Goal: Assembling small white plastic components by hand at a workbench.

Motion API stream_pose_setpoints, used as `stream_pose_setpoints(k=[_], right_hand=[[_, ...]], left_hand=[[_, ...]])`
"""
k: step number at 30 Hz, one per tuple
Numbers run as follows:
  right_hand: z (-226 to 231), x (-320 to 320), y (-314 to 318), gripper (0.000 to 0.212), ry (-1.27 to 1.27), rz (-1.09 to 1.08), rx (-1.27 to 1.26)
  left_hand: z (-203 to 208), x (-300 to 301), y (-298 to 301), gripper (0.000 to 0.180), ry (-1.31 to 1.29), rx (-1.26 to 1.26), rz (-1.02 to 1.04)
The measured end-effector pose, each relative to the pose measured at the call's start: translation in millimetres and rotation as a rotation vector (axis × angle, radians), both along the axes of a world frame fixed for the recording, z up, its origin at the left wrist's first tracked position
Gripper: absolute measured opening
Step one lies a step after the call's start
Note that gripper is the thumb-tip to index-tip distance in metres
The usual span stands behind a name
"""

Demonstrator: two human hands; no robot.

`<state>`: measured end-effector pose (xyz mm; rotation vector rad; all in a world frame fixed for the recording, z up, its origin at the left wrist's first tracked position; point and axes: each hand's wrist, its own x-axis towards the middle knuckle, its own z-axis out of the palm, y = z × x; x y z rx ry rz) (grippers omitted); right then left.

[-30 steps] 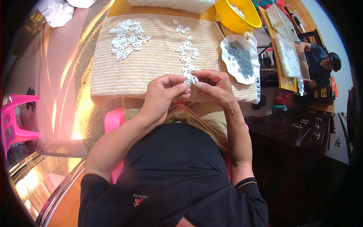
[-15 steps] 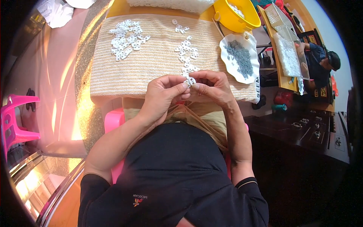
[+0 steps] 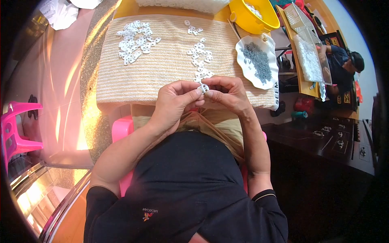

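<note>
Near the front edge of the towel-covered table, my hands meet over a small white plastic piece with holes [image 3: 204, 88]. My left hand [image 3: 175, 99] pinches one side of it between thumb and forefinger. The thumb and fingers of my right hand [image 3: 230, 94] are closed on its other side. Just beyond my fingertips, a loose trail of similar white pieces [image 3: 198, 60] runs away from me. A bigger heap of them [image 3: 135, 40] lies at the far left. To the right, small grey parts [image 3: 258, 62] fill a white wavy-edged plate [image 3: 243, 73]; their exact kind is too small to tell.
A yellow basin [image 3: 243, 24] stands at the back right, beside a clear container of white pieces [image 3: 182, 5]. Further right, a person [image 3: 346, 67] sits by another table with a clear bin [image 3: 310, 60]. A pink stool [image 3: 22, 125] is on the left floor.
The white piece has turned slightly between my fingertips, and its holes face differently. Both hands stay in nearly the same place.
</note>
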<state>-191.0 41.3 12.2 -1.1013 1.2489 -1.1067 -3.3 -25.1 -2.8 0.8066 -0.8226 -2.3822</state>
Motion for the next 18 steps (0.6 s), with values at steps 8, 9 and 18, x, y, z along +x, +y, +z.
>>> stream_pose_setpoints(k=[8,9,18], right_hand=[[-1.2,-1.2,0.8,0.027,-0.008,0.006,0.002],[-0.8,-1.7,1.0,0.027,0.005,0.013,0.002],[4.8,2.2,2.3,0.028,-0.172,-0.014,0.083]], left_hand=[[3.6,-0.3,1.3,0.013,0.007,0.030,0.007],[3.7,-0.5,1.3,0.013,0.016,0.041,0.006],[3.9,0.3,1.2,0.013,0.051,0.075,-0.001]])
